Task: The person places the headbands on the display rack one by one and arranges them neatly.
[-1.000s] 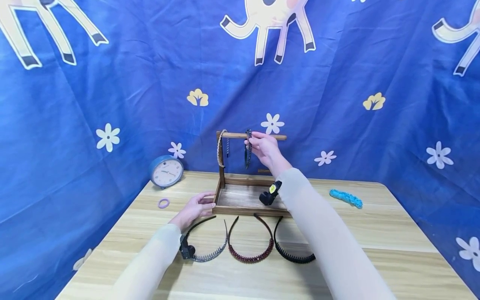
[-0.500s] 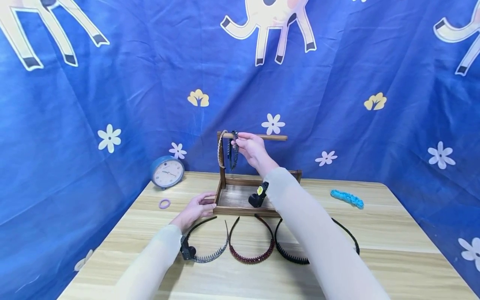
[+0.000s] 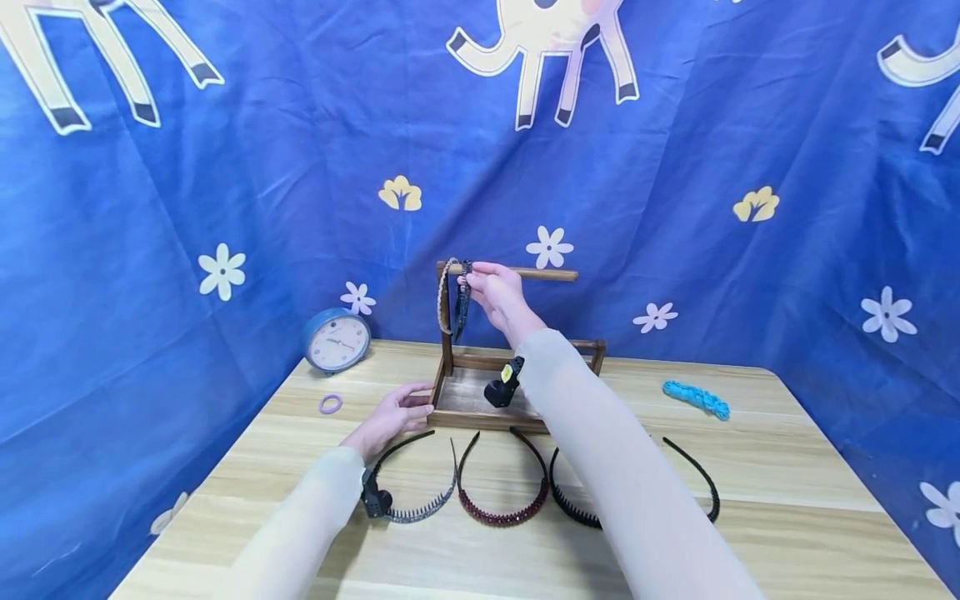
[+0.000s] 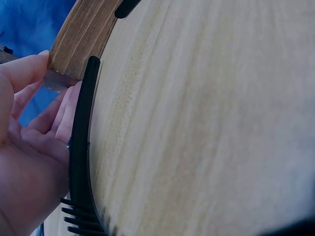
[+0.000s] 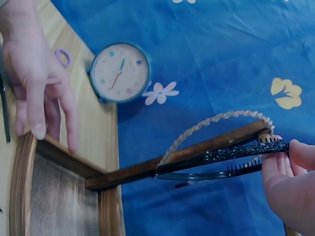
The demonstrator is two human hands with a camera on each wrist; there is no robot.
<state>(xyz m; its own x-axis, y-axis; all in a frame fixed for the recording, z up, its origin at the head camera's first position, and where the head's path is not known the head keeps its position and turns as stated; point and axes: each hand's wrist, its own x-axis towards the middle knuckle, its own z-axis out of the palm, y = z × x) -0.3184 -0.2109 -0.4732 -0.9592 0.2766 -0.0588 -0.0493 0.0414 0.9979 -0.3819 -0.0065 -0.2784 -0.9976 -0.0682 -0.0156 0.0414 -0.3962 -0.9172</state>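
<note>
In the head view my right hand (image 3: pixel 497 296) pinches a dark, glittery toothed headband (image 3: pixel 462 304) by its top, at the left part of the bar of a wooden rack (image 3: pixel 517 421). The right wrist view shows this headband (image 5: pixel 246 149) with sparkling stones between thumb and fingers, its legs pointing toward the upright post. Beside it, a beige braided headband (image 3: pixel 442 300) hangs at the post. My left hand (image 3: pixel 390 419) rests against the rack's front left corner, fingers extended. A black toothed headband leg (image 4: pixel 83 132) lies close beside that hand in the left wrist view.
Three headbands lie in front of the rack: a grey one (image 3: pixel 420 514), a dark red one (image 3: pixel 502 518) and a black one (image 3: pixel 705 475), partly behind my right sleeve. A blue clock (image 3: pixel 337 342), a purple ring (image 3: pixel 330 404) and a turquoise fuzzy band (image 3: pixel 696 398) are on the table.
My right hand has slid the dark glittery headband leftward along the bar, close to the braided one. The left hand stays at the rack's corner.
</note>
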